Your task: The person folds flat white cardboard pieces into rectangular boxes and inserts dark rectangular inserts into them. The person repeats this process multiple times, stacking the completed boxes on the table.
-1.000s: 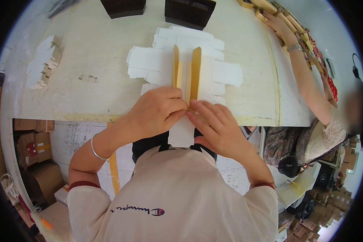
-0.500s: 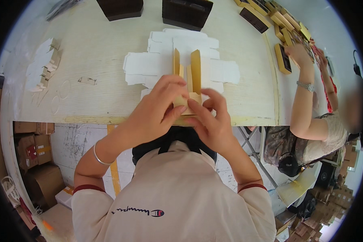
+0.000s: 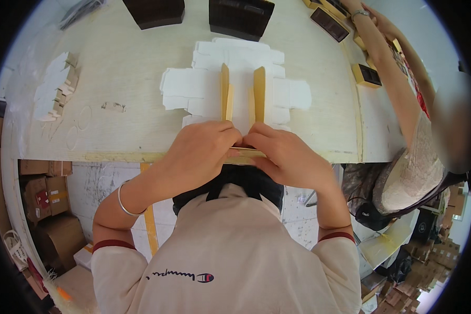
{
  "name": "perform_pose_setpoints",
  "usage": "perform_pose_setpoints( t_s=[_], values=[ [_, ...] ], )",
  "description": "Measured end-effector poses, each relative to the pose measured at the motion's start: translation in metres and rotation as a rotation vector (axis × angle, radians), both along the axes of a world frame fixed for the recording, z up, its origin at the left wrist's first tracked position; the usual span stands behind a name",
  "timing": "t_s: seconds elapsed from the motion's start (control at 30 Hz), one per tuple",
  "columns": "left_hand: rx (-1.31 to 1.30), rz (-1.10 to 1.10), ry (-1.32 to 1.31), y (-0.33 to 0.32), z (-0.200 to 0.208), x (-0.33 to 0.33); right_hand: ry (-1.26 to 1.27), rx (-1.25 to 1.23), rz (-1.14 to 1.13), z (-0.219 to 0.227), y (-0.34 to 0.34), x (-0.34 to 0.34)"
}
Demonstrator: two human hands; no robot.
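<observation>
A partly folded gold cardboard box (image 3: 259, 94) is at the table's front edge, its two long side panels standing upright and apart. My left hand (image 3: 206, 146) grips the near end on the left, fingers curled over the card. On the right, my right hand (image 3: 285, 152) pinches the same end, its fingertips close to the left ones. The hands hide most of this near end. Under and beyond the box lie flat white carton blanks (image 3: 186, 86), spread in an overlapping pile.
Two dark boxes (image 3: 240, 18) stand at the far edge. Folded white card pieces (image 3: 55, 91) lie at left. At right, a co-worker's arms (image 3: 382, 63) reach over gold boxes with dark insides (image 3: 329, 25). Brown cartons (image 3: 63, 235) sit below the table at left.
Both my hands have closed in on the near end and drawn slightly toward me. The side panels now stand further apart. The co-worker's arms have reached farther away.
</observation>
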State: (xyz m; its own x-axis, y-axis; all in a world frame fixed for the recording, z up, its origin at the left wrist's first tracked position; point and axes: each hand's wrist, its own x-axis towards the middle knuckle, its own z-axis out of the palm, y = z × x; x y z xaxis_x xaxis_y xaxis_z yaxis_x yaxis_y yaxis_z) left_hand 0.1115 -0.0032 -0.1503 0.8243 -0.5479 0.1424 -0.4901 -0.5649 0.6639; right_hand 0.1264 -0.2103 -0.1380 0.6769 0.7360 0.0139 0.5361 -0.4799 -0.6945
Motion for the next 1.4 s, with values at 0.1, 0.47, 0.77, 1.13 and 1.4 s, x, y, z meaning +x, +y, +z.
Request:
perform_pose_setpoints(
  t_s=[0.1, 0.47, 0.77, 1.13, 1.4],
  values=[
    [0.127, 0.013, -0.068, -0.001, 0.022, -0.002, -0.399, 0.010, -0.013, 0.006, -0.008, 0.008],
    [-0.016, 0.096, -0.537, 0.007, 0.025, 0.006, -0.855, -0.034, -0.076, 0.023, 0.016, -0.006],
    [-0.125, 0.113, -0.142, 0.059, 0.034, 0.041, -0.523, 0.034, -0.087, 0.039, -0.055, -0.003],
    [0.160, -0.115, -0.225, 0.029, 0.002, 0.021, -0.513, -0.219, 0.092, 0.000, -0.024, -0.019],
    [0.092, -0.214, -0.171, 0.035, 0.008, 0.028, -0.347, 0.069, 0.162, 0.003, -0.031, 0.021]
  ],
)
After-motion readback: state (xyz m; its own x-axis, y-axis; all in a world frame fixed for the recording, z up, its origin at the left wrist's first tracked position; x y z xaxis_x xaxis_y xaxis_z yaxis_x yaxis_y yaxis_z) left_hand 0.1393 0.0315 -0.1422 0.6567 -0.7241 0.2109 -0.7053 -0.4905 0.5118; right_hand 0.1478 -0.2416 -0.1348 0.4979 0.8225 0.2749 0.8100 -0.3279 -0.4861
